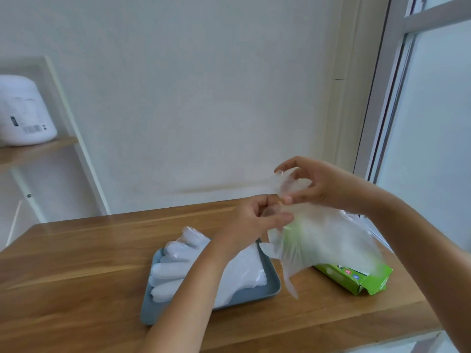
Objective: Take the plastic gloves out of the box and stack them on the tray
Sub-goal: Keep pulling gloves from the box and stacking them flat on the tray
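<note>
A thin, see-through plastic glove (323,240) hangs in the air above a wooden table (76,250), held up between both hands. The right hand (321,184) is the higher of the two. Its thumb and fingers curl round the crumpled top of the glove and pinch it. The left hand (254,220), just below and to the left, pinches the glove's left edge between thumb and fingertips. From these two grips the film drapes downward, so its long axis runs roughly top to bottom, with a loose tip dangling lowest. Which end is the cuff is too blurred to tell.

Down and to the left of the hanging glove lies a grey-blue rectangular tray with rounded corners (153,309). On it rests a stack of white plastic gloves (178,263), laid flat with their fingers pointing left and their wide ends toward the right. The left hand is the nearer one to the tray. To join the stack, the held glove would likely need to travel down and leftward and turn from hanging to lying flat — fingers matched to those below.

Behind the hanging glove, to the right of the tray, an open green cardboard box (356,280) sits on the tabletop, partly veiled by the film. Farther out are a plain pale wall (204,98), a white rounded appliance (23,113) on a wooden shelf (38,149) at far left, and a grey window frame (382,98) at right.
</note>
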{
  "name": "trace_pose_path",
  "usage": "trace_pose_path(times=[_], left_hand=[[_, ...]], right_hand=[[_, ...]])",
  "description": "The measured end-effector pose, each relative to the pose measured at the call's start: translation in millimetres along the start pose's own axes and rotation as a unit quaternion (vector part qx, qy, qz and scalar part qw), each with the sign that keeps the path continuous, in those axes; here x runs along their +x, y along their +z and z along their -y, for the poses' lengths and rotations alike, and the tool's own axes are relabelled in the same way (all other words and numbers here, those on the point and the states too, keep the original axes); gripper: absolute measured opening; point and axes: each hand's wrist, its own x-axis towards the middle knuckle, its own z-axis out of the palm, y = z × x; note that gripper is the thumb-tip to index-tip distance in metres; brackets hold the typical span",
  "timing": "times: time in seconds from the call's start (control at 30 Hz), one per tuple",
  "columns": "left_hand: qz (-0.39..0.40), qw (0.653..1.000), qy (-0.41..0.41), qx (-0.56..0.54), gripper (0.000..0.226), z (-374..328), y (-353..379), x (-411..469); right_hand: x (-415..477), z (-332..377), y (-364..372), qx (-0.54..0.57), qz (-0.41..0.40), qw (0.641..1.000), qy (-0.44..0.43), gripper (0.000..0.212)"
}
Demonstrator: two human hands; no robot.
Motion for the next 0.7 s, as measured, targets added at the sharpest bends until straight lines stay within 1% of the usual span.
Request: trace_pose_path(times=[0.07, 0.13, 0.2, 0.3, 0.4, 0.5, 0.63, 0.7], left_hand=[[-0.016, 1.000, 0.008, 0.004, 0.031, 1, -11, -7], [-0.025, 0.999, 0.008, 0.019, 0.040, -1, -22, -14], [-0.024, 0.998, -0.006, 0.054, 0.035, -3, -34, -23], [-0.029, 0.994, -0.041, 0.099, 0.015, -3, -59, -34], [-0.055, 0.978, -0.088, 0.179, 0.007, 1, -87, -44], [-0.086, 0.948, -0.112, 0.284, 0.008, 9, -109, -49], [-0.125, 0.926, -0.118, 0.335, 0.014, 19, -127, -49], [-0.157, 0.909, -0.099, 0.372, 0.016, 20, -133, -45]], right_hand=[[2, 0, 5, -0.071, 0.007, 0.996, 0.046, 0.055], [6, 0, 11, -0.113, 0.041, 0.989, 0.081, 0.062], [10, 2, 18, -0.117, 0.066, 0.986, 0.102, 0.056], [16, 5, 28, -0.107, 0.099, 0.984, 0.101, 0.049], [25, 3, 40, -0.051, 0.119, 0.988, 0.081, 0.024], [38, -4, 53, -0.056, 0.095, 0.991, 0.071, 0.005], [55, -2, 72, -0.100, 0.068, 0.991, 0.050, 0.008], [63, 0, 81, -0.131, 0.024, 0.991, 0.014, 0.008]])
